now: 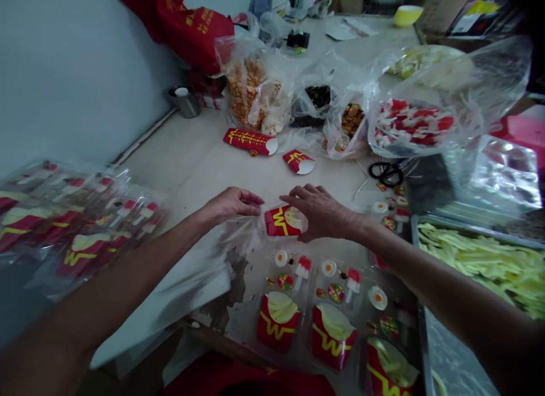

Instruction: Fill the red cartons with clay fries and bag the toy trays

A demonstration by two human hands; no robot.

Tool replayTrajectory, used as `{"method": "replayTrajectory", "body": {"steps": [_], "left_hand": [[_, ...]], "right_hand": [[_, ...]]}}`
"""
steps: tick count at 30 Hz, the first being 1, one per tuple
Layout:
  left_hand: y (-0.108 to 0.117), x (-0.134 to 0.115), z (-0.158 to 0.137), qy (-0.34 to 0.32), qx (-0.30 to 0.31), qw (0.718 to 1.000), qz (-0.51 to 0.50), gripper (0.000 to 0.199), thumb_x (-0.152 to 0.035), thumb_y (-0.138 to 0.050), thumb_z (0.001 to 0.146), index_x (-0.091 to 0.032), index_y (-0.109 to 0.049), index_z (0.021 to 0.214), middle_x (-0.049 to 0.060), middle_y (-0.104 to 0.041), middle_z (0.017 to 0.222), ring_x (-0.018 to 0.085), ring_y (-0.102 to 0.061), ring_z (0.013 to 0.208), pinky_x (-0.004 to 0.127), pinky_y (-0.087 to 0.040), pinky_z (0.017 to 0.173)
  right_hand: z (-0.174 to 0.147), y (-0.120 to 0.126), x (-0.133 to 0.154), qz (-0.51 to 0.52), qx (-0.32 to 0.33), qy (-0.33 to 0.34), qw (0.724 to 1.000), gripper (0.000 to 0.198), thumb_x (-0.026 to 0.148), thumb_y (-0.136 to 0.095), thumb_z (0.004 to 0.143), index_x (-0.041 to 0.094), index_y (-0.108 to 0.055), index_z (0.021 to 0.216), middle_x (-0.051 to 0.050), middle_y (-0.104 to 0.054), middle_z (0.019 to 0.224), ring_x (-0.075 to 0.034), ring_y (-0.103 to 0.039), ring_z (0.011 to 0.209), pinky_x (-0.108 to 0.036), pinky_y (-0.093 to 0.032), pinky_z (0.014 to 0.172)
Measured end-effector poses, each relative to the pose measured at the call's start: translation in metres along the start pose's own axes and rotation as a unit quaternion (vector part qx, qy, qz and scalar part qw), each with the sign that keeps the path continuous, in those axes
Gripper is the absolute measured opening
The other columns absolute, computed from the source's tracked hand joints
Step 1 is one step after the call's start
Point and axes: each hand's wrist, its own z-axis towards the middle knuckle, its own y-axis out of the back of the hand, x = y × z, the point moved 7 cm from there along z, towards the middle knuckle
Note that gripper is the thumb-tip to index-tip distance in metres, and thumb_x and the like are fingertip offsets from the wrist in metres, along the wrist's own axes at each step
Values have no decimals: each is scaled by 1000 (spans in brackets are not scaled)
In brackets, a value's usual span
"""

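My right hand (323, 212) grips a small red toy fries box (279, 221) with a yellow zigzag, pale fries showing at its right end. The box lies on its side over the table. To its left, my left hand (234, 205) pinches the edge of a clear plastic bag (244, 231), which hangs loosely below the fingers. Whether the box is partly inside the bag I cannot tell. Just below, clear packs lie in a row, each with a fries box (279, 319), a toy fried egg (281, 258), a round pizza-like piece (285, 281) and a red-and-white popsicle (302, 268).
Finished-looking packs (80, 254) spread at left. Two red cartons (251, 140) and black-handled scissors (386, 173) lie beyond my hands. Plastic bags of small toy pieces (415, 123) line the back. A metal tray (419, 219) of pale green strips stands at right.
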Motion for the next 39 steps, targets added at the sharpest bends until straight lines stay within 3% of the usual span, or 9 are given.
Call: {"method": "replayTrajectory", "body": {"steps": [5,8,11,14,17,21,26,30,39], "left_hand": [[-8,-23,15,-15,83,995,59,51,-31,-88,63,-20,-76,111,8,-78,94,18,-70,78,28,-52,70],[-17,-45,31,-52,115,983,131,56,-21,-82,68,-18,-71,122,7,-78,90,19,-71,81,30,-54,75],[-11,-69,34,-170,-37,945,275,54,-11,-75,73,-18,-69,126,9,-76,110,23,-69,103,36,-53,93],[-9,-72,9,-257,-215,847,413,39,-16,-64,85,-15,-69,124,13,-68,127,26,-59,122,41,-44,109],[-21,-50,-7,-270,-221,803,483,48,-19,-65,81,-11,-65,128,17,-64,132,28,-56,124,41,-42,112],[-29,-34,-5,-278,-185,792,511,54,-26,-67,80,-11,-63,131,15,-64,131,29,-56,123,40,-42,111],[-33,-44,12,-234,-179,794,532,32,-33,-68,84,-13,-73,109,15,-68,111,29,-59,110,41,-45,102],[-41,-55,15,-204,-193,803,525,40,-30,-74,78,-17,-70,116,12,-67,112,28,-59,108,38,-45,99],[-48,-56,21,-142,-237,762,587,31,-8,-50,88,-9,-66,114,18,-65,117,29,-59,112,38,-46,98]], "right_hand": [[9,0,14,-22,5,-11,1000,99,48,-85,59,21,-48,147,-14,-55,132,-34,-51,112,-45,-41,91],[18,-2,17,-2,-1,-47,999,96,54,-83,61,20,-49,144,-14,-57,129,-34,-51,111,-43,-43,88],[31,-14,9,18,1,-136,991,86,62,-79,64,20,-54,136,-15,-57,126,-35,-52,111,-43,-44,86],[40,-25,-1,37,-16,-221,975,96,70,-74,68,17,-46,143,-18,-56,131,-36,-51,115,-45,-45,87],[37,-27,-3,37,-46,-254,965,107,71,-73,72,14,-33,152,-22,-52,137,-37,-49,121,-44,-46,88],[13,-19,1,-1,-21,-261,965,98,63,-84,65,12,-46,141,-21,-57,129,-38,-51,117,-45,-46,88],[-11,-20,-4,4,7,-304,953,68,62,-83,65,17,-63,112,-16,-59,119,-35,-53,111,-41,-47,80],[-12,-25,-6,20,-19,-326,945,72,66,-83,63,19,-63,113,-15,-58,120,-35,-52,112,-41,-46,80],[-17,-27,-2,45,-33,-339,939,75,65,-83,63,20,-61,118,-15,-56,125,-36,-51,114,-41,-48,78]]}}
